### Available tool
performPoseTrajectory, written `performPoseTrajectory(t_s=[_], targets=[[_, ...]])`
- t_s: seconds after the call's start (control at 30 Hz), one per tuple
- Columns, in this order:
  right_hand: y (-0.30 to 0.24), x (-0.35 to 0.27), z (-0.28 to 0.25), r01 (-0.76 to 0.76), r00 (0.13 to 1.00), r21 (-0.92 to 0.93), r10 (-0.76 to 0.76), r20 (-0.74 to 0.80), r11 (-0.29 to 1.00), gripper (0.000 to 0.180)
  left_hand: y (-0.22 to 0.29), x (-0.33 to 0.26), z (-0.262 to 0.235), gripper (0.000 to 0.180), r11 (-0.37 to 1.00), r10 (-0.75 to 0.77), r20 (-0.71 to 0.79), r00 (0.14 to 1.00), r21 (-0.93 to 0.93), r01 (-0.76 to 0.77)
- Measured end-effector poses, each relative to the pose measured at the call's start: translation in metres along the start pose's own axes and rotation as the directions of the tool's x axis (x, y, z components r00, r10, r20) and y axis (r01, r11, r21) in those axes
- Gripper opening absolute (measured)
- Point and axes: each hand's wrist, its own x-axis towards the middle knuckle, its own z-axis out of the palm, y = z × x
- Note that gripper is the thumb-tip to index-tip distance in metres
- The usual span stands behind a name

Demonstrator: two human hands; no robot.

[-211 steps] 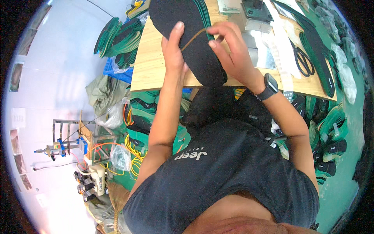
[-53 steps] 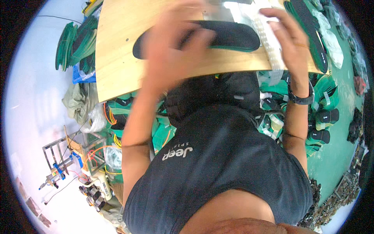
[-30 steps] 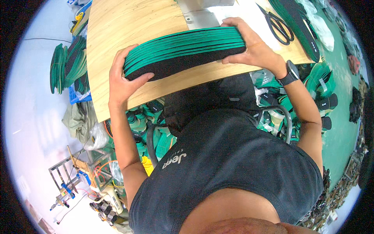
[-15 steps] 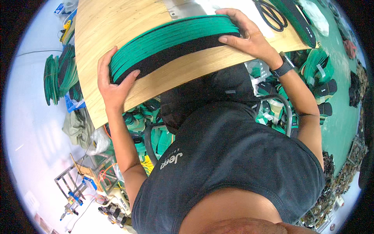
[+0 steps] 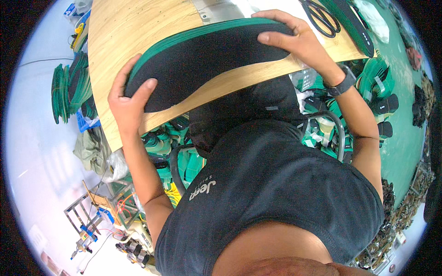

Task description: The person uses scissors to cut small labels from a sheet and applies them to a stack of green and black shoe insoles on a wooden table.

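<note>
A stack of shoe insoles [image 5: 207,60], black on top with green edges, is held near the front edge of the wooden table [image 5: 138,27]. My left hand [image 5: 131,94] grips its left end, thumb on the black face and fingers round the far side. At the other end my right hand [image 5: 290,37] clasps the stack the same way, its thumb pressed on the black surface. The broad black face is tilted toward me, and only a thin band of green layers shows along the far edge.
Black looped handles or cords [image 5: 322,20] lie at the table's right, beside another black insole [image 5: 352,27]. Green and black insole bundles [image 5: 71,87] are at the left, with more [image 5: 375,80] on the floor at right. A metal-framed chair [image 5: 340,133] stands below.
The stack has been tipped so that its black top face shows much more and the green layered edge less. Both hands have kept hold and shifted slightly outward.
</note>
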Motion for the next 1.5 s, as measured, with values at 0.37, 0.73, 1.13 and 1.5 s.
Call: performPoseTrajectory(t_s=[0.37, 0.73, 1.13, 1.5], targets=[[0.003, -0.013, 0.014, -0.096, 0.932, -0.318, -0.027, -0.362, 0.943, 0.058, -0.033, 0.008, 0.016, 0.064, 0.947, -0.079, -0.039, 0.996, -0.314, 0.063], [0.01, -0.032, 0.016, 0.07, 0.979, 0.045, -0.06, -0.195, 0.997, 0.052, -0.036, -0.006, 0.003, 0.079, 0.977, 0.213, 0.103, 0.972, -0.017, -0.212], [0.021, -0.027, -0.006, 0.232, 0.954, -0.552, -0.298, -0.032, 0.801, 0.07, -0.031, -0.009, -0.007, 0.104, 0.99, 0.048, 0.182, 0.982, 0.119, -0.07], [0.028, 0.008, -0.017, 0.218, 0.97, -0.607, -0.237, 0.05, 0.764, 0.07, -0.028, 0.02, -0.008, 0.113, 0.923, 0.044, 0.168, 0.985, 0.37, -0.105]])
